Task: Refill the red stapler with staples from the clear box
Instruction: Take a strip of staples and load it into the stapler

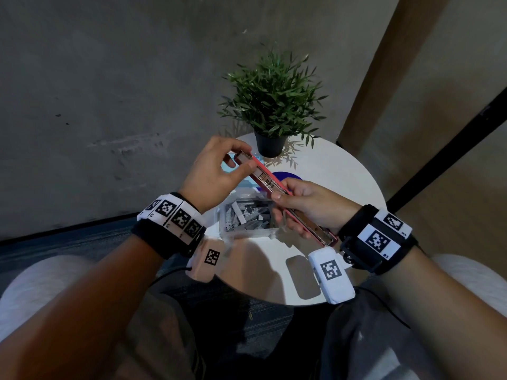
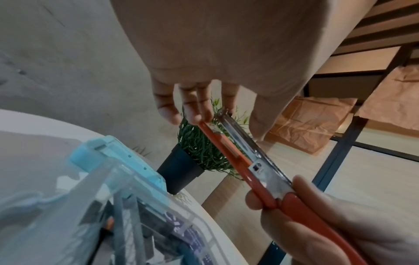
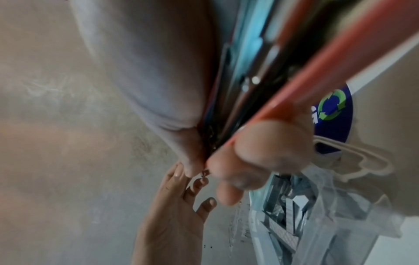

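The red stapler (image 1: 270, 185) is held up above the table, slanting from far left to near right, with its metal channel facing up. My left hand (image 1: 245, 157) pinches its far end between thumb and fingertips. My right hand (image 1: 279, 207) grips its middle. In the left wrist view the stapler (image 2: 235, 157) shows a red arm and a metal rail spreading apart toward my left fingers (image 2: 195, 111). The clear box (image 1: 248, 219), full of loose grey staple strips, stands open on the table right under the stapler. The same box (image 3: 294, 224) appears in the right wrist view below my right fingers (image 3: 260, 156).
The round white table (image 1: 343, 187) carries a potted green plant (image 1: 274, 105) at its far edge and a blue round sticker (image 1: 288, 175). A light blue lid (image 2: 108, 157) lies behind the box. A grey wall rises on the left and dark carpet lies below.
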Motion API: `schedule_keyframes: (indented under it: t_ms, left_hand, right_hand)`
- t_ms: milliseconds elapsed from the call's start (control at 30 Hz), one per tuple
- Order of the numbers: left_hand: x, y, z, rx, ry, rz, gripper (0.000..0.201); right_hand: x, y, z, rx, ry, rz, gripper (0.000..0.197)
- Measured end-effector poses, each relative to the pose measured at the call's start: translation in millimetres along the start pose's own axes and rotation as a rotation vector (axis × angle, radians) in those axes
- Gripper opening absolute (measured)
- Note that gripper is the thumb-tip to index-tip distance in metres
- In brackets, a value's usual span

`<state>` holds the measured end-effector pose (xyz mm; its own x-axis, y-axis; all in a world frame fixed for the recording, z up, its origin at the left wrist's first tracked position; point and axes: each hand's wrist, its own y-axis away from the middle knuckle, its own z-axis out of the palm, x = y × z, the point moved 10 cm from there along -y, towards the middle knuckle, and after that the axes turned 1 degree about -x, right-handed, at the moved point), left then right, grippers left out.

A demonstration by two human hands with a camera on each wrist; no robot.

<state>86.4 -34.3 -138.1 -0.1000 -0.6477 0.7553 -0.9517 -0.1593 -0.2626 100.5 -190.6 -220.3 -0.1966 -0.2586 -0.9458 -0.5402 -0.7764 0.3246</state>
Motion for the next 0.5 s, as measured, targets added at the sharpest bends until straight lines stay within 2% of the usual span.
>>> schedule_keyframes:
  t_ms: [133, 333, 400, 500]
  left_hand:
    - [-5, 0, 10, -0.085, 0.002, -0.056, 0.036]
    - [-14, -2, 16, -0.19, 0.242, -0.165, 0.017]
    - [-12, -2, 13, -0.222, 0.249, -0.127, 0.017]
    - [-2, 2, 17, -0.342, 0.086, 0.036, 0.037]
  right_hand:
    - [0, 1, 0, -0.012, 0.028, 0.004, 0.022]
    - [0, 3, 3, -0.022, 0.038, -0.007, 0.012]
    - [-3, 3, 3, -0.04, 0.023, -0.015, 0.012]
    - [-5, 6, 1, -0.062, 0.01, 0.017, 0.013]
